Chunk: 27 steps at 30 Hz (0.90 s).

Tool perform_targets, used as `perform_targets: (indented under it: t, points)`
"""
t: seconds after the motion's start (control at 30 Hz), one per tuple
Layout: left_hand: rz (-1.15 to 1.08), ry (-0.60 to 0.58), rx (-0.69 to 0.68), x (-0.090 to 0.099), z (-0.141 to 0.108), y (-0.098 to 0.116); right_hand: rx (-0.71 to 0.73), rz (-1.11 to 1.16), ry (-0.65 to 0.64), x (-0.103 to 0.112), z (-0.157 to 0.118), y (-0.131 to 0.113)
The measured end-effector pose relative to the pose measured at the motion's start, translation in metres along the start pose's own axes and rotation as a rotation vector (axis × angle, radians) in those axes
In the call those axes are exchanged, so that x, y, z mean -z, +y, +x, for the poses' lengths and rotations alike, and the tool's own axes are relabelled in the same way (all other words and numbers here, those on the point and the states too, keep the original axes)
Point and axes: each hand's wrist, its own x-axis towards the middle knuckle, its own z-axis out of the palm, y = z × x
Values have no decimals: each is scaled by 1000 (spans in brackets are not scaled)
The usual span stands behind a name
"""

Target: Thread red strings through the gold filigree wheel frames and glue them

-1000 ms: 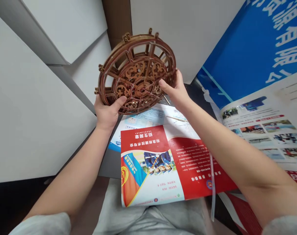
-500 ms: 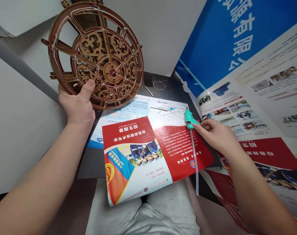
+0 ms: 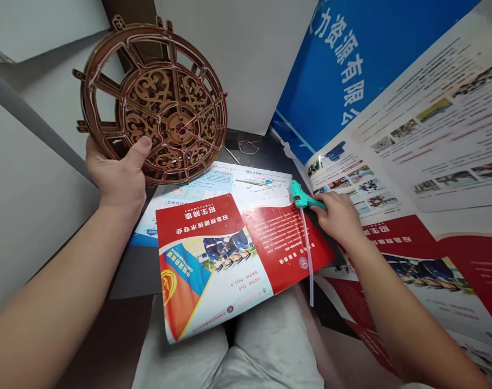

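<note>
My left hand (image 3: 118,173) grips the lower left rim of a round brown openwork wooden frame (image 3: 179,127), its thumb over the front and the other fingers hidden behind. Scrollwork panels fill the frame's middle, and thin red and white wires run along its rings. The frame is held up, tilted, above the table's left side. On the right, my right hand (image 3: 339,216) is closed round the handle of a teal hot glue gun (image 3: 303,197). A long clear glue stick (image 3: 308,259) sticks out of the gun's back end towards my lap.
A red and white brochure (image 3: 211,254) overhangs the front edge of the dark table (image 3: 128,270). Beyond it lie a thin wooden stick (image 3: 250,182) and a loose wire (image 3: 250,146). Printed sheets (image 3: 392,162) and a blue panel (image 3: 311,86) rise at the right; pale walls (image 3: 233,59) stand behind.
The camera view has shifted a little, sliding the scene leftward. My right hand has moved further round the glue gun's handle, and the gun has turned slightly. My left hand keeps holding the frame.
</note>
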Motion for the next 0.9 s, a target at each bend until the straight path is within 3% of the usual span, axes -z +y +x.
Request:
perform_targets:
  t: [0.2, 0.47, 0.63, 0.9]
  points:
    - [-6, 57, 41, 4, 3, -4, -83, 66, 119, 13, 0, 9]
    - [38, 7, -7, 9, 5, -14, 9, 62, 60, 29, -58, 22]
    - [41, -5, -36, 5, 5, -16, -6, -10, 17, 34, -77, 13]
    - [66, 20, 7, 8, 6, -16, -100, 62, 169, 44, -85, -12]
